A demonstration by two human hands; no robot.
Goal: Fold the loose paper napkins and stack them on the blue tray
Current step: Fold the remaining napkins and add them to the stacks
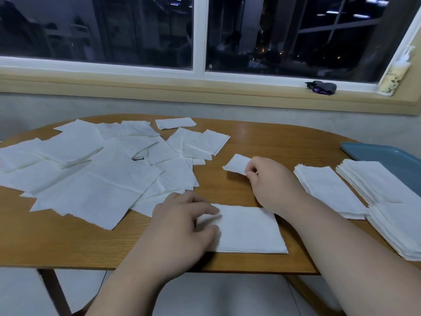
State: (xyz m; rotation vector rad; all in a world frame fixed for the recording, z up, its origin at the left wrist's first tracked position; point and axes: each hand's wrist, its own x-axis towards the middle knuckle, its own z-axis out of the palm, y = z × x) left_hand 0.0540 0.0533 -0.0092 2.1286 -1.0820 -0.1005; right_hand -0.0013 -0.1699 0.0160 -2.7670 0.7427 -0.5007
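A folded white napkin [248, 231] lies near the table's front edge, and my left hand [182, 222] rests on its left end with thumb and fingers at the edge. My right hand [266, 179] pinches a small folded napkin piece [237, 163] just above the table, further back. Many loose napkins [91, 179] spread over the left half of the table. The blue tray [387, 156] sits at the right edge, with stacks of folded napkins [376, 179] partly on it.
The wooden table [273, 142] stands under a dark window with a yellow sill. Another folded stack [330, 190] lies on the table left of the tray. A dark object [322, 87] and a bottle [391, 76] stand on the sill.
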